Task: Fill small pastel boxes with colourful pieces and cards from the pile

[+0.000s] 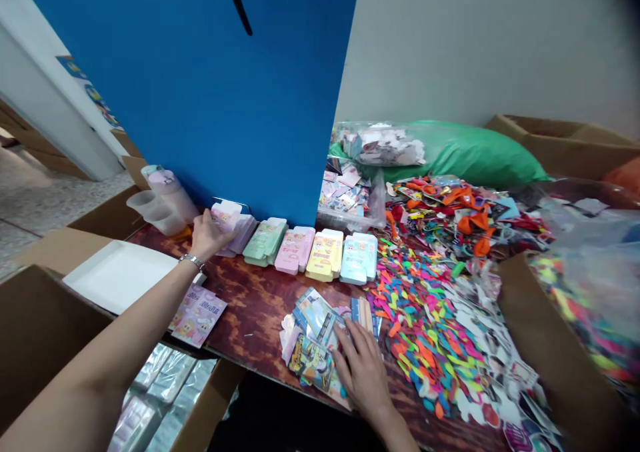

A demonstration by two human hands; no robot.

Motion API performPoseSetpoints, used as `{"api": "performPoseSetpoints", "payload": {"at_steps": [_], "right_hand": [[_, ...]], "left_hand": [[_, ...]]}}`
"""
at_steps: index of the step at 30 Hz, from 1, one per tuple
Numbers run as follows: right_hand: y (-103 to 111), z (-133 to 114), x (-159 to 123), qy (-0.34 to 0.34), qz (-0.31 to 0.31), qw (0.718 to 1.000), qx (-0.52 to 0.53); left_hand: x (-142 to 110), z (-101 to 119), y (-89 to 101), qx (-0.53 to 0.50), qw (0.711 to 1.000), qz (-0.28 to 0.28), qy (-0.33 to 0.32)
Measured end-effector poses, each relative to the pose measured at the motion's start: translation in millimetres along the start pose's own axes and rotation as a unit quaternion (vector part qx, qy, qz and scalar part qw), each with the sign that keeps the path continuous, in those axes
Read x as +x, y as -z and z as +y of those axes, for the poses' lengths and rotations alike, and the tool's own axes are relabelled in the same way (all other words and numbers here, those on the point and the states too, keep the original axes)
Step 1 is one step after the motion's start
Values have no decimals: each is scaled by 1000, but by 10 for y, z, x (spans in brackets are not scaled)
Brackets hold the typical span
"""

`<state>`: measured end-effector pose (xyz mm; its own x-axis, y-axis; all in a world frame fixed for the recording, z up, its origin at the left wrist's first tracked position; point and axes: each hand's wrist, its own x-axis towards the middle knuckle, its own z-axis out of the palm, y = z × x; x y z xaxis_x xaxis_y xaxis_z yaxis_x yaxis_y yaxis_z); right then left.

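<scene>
Seemingly much remains: four flat carton stacks (326, 255) line the far edge of the surface (240, 305), and cards (314, 317) lie loose at the near edge under the spread right hand (364, 365). The left hand (206, 236) touches a purple carton (226, 216) toward the far-left corner, its grip unclear.

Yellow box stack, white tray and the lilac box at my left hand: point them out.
Yellow box stack (325, 253), head view: top box's face.
White tray (119, 275), head view: its flat inside.
Lilac box (227, 217), head view: printed face.
</scene>
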<state>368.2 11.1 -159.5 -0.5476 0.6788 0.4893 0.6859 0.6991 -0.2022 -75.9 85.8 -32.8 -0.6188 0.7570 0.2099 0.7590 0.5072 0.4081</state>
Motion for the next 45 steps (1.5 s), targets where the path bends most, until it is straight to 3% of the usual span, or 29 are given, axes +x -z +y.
{"api": "performPoseSetpoints", "payload": {"at_steps": [3,6,9,13,17,23,33,36,41,45], "right_hand": [[108,-23,103,-10,-12,1000,12],[302,-161,377,-24,5,998,55],[503,-353,761,-4,38,992,120],[628,-469,1136,-11,98,989,108],[612,-422,1153,-28,96,992,71],[589,-353,987,-73,96,974,192],[547,-297,964,-38,142,978,145],[527,-321,947,-68,149,972,169],[662,-237,988,-130,70,937,318],[773,-182,1023,-74,-21,907,415]], "left_hand": [[-208,160,104,-20,998,24,-47],[-575,430,111,-79,981,49,-169],[-1047,758,8,-138,954,19,-265],[-1614,1117,-157,-171,934,6,-312],[-1905,1284,-243,-151,924,8,-351],[-1970,1302,-313,-103,919,51,-378],[-2004,1390,-338,-75,900,121,-412],[-2010,1402,-360,-72,900,117,-413],[-1994,1369,-383,-90,895,68,-431],[-2012,1348,-386,-132,891,14,-435]]}}
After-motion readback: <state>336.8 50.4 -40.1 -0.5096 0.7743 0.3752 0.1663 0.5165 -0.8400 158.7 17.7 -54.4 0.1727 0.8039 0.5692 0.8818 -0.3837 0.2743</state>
